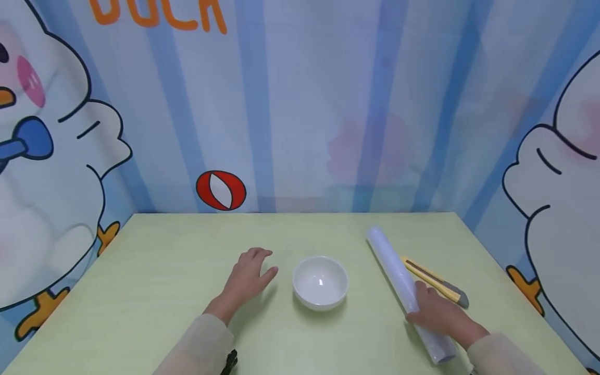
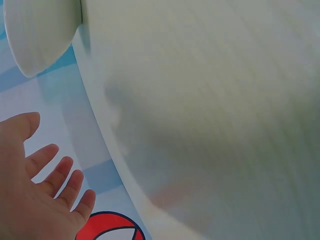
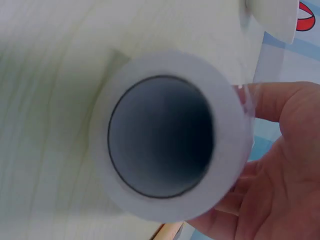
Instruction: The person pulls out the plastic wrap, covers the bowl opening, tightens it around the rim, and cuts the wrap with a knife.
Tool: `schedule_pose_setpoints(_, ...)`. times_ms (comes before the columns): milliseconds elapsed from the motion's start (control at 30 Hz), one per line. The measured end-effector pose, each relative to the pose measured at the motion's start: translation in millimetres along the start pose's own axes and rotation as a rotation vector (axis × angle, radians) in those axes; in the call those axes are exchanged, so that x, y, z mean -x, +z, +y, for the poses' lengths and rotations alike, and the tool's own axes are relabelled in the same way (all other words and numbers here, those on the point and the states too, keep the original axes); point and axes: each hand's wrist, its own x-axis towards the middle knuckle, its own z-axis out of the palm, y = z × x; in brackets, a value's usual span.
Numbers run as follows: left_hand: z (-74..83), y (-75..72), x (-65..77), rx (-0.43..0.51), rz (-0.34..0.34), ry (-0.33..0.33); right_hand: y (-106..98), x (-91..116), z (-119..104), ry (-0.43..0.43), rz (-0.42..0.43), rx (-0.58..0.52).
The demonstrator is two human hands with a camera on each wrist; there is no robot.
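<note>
Observed a long, hollow, glossy whitish roll [image 1: 397,273] lying at right on the pale green table [image 1: 187,250], gripped at its near half by the right hand [image 1: 439,311]. Noted a yellow-and-grey utility knife [image 1: 435,282] just right of the roll. Recorded a round, glossy white bowl [image 1: 321,284] left of the roll and, left of that, the spread left hand [image 1: 247,276].

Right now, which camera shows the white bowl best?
The head view: the white bowl is whole, inside visible. The left wrist view crops it at top left; the right wrist view, at top right.
</note>
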Motion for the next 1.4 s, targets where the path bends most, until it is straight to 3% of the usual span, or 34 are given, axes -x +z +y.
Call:
schedule_pose_setpoints(333, -9.4, 1.8, 5.2, -0.004, 0.017, -0.004, -1, -7, -1, -0.033, 0.021, 0.023)
schedule_pose_setpoints(533, -10.7, -1.0, 5.9, 0.016, 0.008, -0.022, -3, -17, -8, -0.02, -0.013, -0.001)
schedule_pose_setpoints(867, -8.7, 11.6, 7.4, 0.016, -0.021, 0.008, 4, -41, -24, -0.045, -0.023, -0.037)
schedule_pose_setpoints(1233, -3.5, 0.1, -11.2, -0.08, -0.031, 0.03, -4, -69, -50, -0.112, -0.024, 0.004)
schedule_pose_setpoints(1400, -0.8, -0.2, -16.3, -0.106, -0.096, 0.034, -1, -81, -60, -0.141, -0.018, 0.035)
